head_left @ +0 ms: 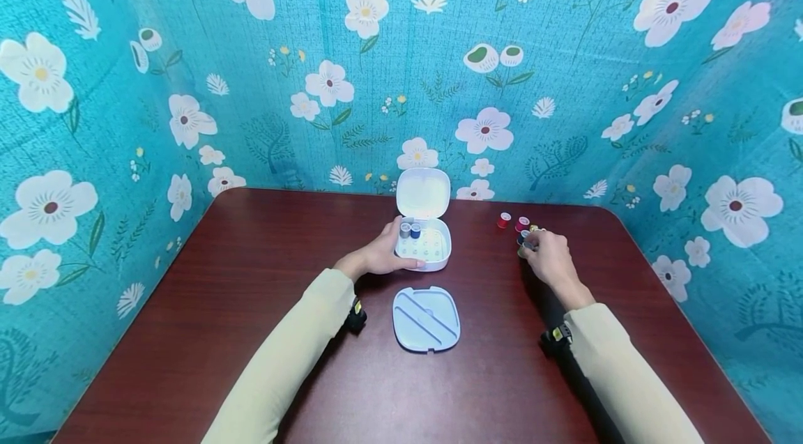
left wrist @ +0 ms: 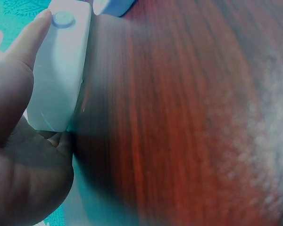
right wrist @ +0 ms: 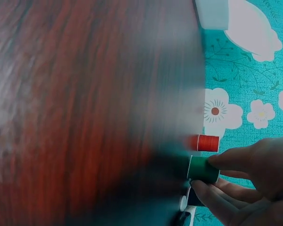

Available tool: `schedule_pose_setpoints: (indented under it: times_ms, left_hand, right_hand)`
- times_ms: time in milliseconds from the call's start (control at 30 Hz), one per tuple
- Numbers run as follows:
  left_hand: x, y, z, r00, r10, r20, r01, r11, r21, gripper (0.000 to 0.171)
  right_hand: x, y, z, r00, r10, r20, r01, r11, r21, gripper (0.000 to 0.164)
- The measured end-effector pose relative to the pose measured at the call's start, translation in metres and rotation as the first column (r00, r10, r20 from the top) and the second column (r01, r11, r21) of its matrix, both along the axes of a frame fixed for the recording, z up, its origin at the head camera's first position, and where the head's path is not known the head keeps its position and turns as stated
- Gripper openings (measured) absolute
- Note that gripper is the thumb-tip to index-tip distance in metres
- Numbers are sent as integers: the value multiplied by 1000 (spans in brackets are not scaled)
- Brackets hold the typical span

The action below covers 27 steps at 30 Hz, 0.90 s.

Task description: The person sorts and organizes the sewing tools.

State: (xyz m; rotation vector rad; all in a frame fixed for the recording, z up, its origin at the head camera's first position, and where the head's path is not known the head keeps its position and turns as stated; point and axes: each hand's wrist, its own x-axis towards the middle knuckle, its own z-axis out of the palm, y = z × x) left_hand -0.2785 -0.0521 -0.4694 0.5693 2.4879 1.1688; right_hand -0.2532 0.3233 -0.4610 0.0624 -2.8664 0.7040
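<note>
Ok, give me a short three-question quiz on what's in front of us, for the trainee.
1. Multiple choice: in the right wrist view, what colour is the cylindrical thread spool that the right hand pinches? A) red B) green C) purple
2. True or false: the flat pale-blue plastic tray lies on the red-brown wood-grain table, nearer the person than the open white rounded plastic box.
3. Open: what is the left hand doing?

Key: 1. B, green. 2. True. 3. Gripping the box at its left side, with the thumb along the front.
</note>
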Motion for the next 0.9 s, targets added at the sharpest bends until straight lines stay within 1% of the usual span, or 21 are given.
schedule_pose_setpoints:
  times_ms: [167, 333, 500, 667, 767, 900]
  left_hand:
    - [0, 0, 1, 1000, 4, -8, -4, 1000, 4, 125]
    - [1, 0, 0, 1000, 5, 4, -5, 1000, -2, 124]
    - [2, 0, 0, 1000, -2, 0, 2, 1000, -1, 124]
    - [2, 1, 1, 1000, 2, -7, -2, 1000, -1, 124]
    - [3, 1, 2, 1000, 7, -8, -7, 1000, -1, 124]
    - [2, 1, 2, 1000, 11, -4, -11, 1000, 3, 123]
  right_hand:
    - [-2, -3, 2, 1000, 3, -13, -3, 1000, -8, 10]
    - [-1, -6, 1, 999, 34, -34, -35, 999, -21, 11]
    - [0, -11, 0, 994, 73, -79, -76, 997, -28, 14]
    - [-2, -18, 4, 985, 109, -133, -116, 993, -40, 12]
    - [-3, -23, 7, 983, 124, -134, -132, 990, -48, 12]
    - [-5, -29, 11, 985, 123, -121, -133, 988, -73, 14]
